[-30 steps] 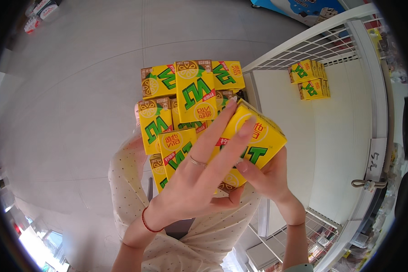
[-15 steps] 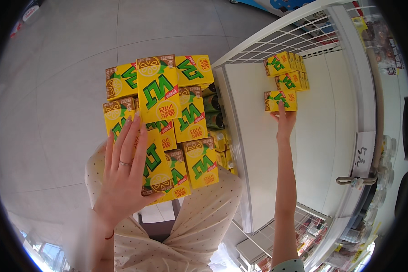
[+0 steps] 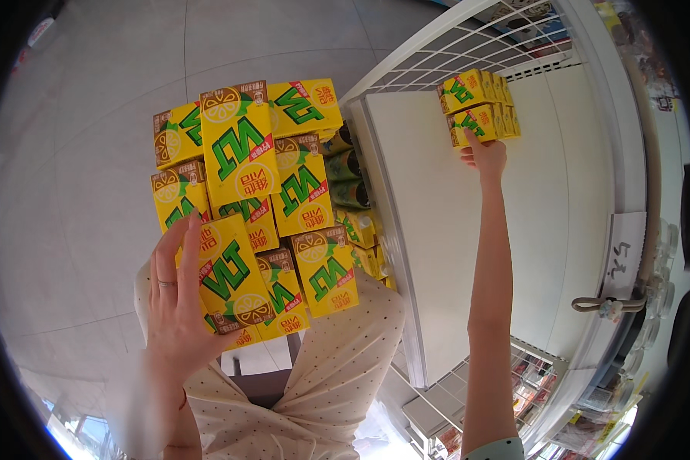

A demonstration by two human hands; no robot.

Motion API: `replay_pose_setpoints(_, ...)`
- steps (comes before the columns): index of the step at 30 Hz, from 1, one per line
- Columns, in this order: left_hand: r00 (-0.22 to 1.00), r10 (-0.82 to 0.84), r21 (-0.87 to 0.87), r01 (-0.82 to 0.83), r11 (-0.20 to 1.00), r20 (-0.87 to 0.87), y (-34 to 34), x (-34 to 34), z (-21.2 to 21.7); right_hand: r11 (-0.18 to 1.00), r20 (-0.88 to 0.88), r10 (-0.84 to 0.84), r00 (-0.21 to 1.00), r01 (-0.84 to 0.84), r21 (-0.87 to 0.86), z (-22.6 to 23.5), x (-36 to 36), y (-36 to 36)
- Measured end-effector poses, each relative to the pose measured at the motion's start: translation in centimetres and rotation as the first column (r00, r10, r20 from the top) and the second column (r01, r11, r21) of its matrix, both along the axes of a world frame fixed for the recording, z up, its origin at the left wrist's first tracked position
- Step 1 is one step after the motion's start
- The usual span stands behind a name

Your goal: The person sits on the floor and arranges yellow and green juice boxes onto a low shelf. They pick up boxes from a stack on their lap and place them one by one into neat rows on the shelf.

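Yellow drink cartons sit in 2 places: a stack point(image 3: 303, 184) above the person's dotted trousers point(image 3: 341, 353), and a block of cartons point(image 3: 461, 90) on the white shelf point(image 3: 452, 253), near its wire panel point(image 3: 418, 44). The left hand point(image 3: 172, 307) is curved around the near carton point(image 3: 230, 268) of the stack, fingers along its left side and thumb at its lower end; this closed grip probably keeps it from sliding off. The right hand point(image 3: 484, 157) reaches across, index finger on a carton in the lower of 2 rows, other fingers bent beneath; whether its grip clasps or only presses, I cannot tell. Lying aligned, the rows likely brace each other. What supports the stack is hidden.
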State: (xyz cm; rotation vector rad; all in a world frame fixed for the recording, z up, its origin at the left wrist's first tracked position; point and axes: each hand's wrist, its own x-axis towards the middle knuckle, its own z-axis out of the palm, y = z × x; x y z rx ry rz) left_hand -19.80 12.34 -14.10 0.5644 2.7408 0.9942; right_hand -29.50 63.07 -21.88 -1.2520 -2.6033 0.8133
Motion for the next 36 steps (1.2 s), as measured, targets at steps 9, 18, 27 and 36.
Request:
replay_pose_setpoints(9, 1.0, 0.003, 0.054, -0.004, 0.999, 0.021, 0.7, -0.2, 0.8, 0.998, 0.09, 0.014, 0.996, -0.008, -0.061, 1.5, -0.7, -0.5)
replay_pose_setpoints(18, 0.999, 0.002, 0.476, 0.015, 0.88, -0.035, 1.2, -0.4, 1.1, 0.817, -0.258, 0.211, 0.943, -0.315, -0.484, 8.1, 12.1, -17.3)
replay_pose_setpoints(27, 0.921, -0.239, 0.491, 0.369, 0.79, -0.308, 6.9, 1.6, 1.6, 0.344, -0.495, 0.31, 0.812, -0.581, -0.737, 10.6, 17.3, -24.1)
replay_pose_setpoints(36, 0.947, 0.033, 0.179, 0.026, 0.984, -0.319, 5.8, -3.5, 2.4, 0.868, -0.575, 0.002, 0.818, -0.288, -0.405, 8.0, 13.0, -14.6)
